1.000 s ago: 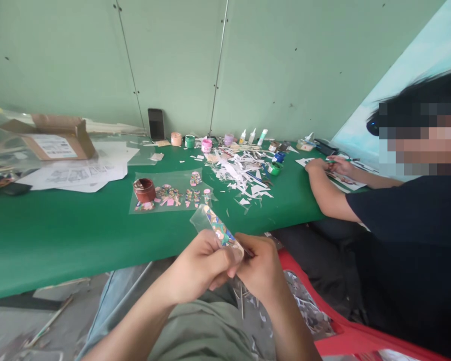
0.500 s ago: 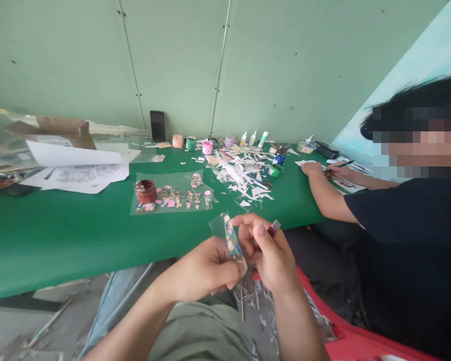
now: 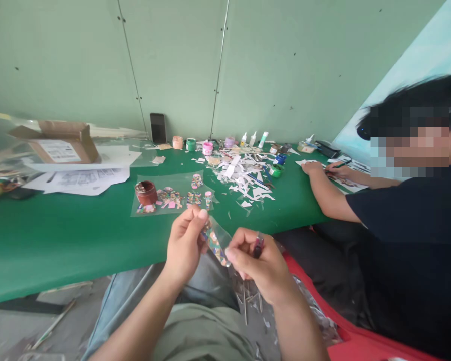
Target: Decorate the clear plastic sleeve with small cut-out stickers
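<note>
Between my hands is a narrow, colourful patterned strip (image 3: 215, 241) with clear film along its edge, tilted down to the right. My left hand (image 3: 186, 240) pinches its upper end between thumb and fingers. At the lower end, my right hand (image 3: 261, 260) has thumb and fingertips closed on it. A small dark-red tool (image 3: 258, 245) with a clear tip is tucked in that same hand; its kind I cannot tell. Beyond, on the table, similar patterned cutouts (image 3: 169, 196) lie on a clear plastic sheet (image 3: 161, 179), with a brown paint jar (image 3: 146, 193) standing on its left side.
White paper scraps (image 3: 240, 173) are heaped mid-table near paint jars (image 3: 208, 148) and glue bottles (image 3: 253, 139). A phone (image 3: 158, 128) leans against the wall. At left, a cardboard box (image 3: 63, 145) sits on printed sheets (image 3: 82, 176). A co-worker (image 3: 402, 210) draws at right.
My left hand has moved up and left to the strip's upper end, and my right hand has come down to the lower end. The strip now slants the other way. The paper over the box has dropped.
</note>
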